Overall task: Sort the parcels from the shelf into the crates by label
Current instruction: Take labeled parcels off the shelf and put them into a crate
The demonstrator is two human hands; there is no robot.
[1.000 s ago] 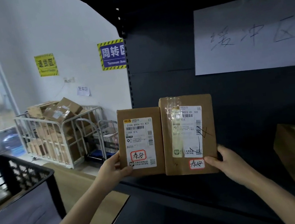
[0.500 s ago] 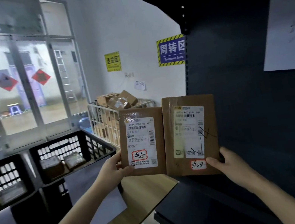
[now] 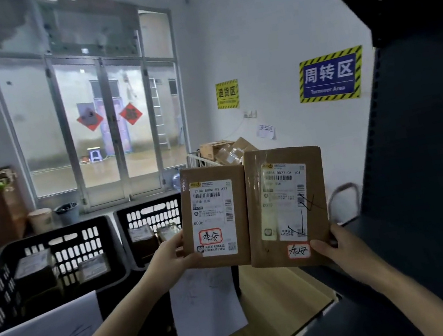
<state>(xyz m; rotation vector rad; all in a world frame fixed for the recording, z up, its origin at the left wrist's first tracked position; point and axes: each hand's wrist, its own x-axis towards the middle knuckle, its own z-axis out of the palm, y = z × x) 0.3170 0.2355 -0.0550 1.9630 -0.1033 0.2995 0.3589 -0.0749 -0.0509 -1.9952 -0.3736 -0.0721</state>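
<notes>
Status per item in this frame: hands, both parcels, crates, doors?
left hand: grips the left parcel's lower left edge
right hand: grips the right parcel's lower right corner
left parcel: held upright, label facing camera
right parcel: held upright beside it, label facing camera
left crate: open-topped, parcels inside
right crate: open-topped, parcels inside
glass doors: closed

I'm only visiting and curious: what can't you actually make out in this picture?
All in the head view:
Paper sheets on the crates: writing too faint.
Crated parcels: labels blurred, partly behind crate walls.
Fine print on the two held parcels: too small.
Shelf: dark, cut off by right edge.
</notes>
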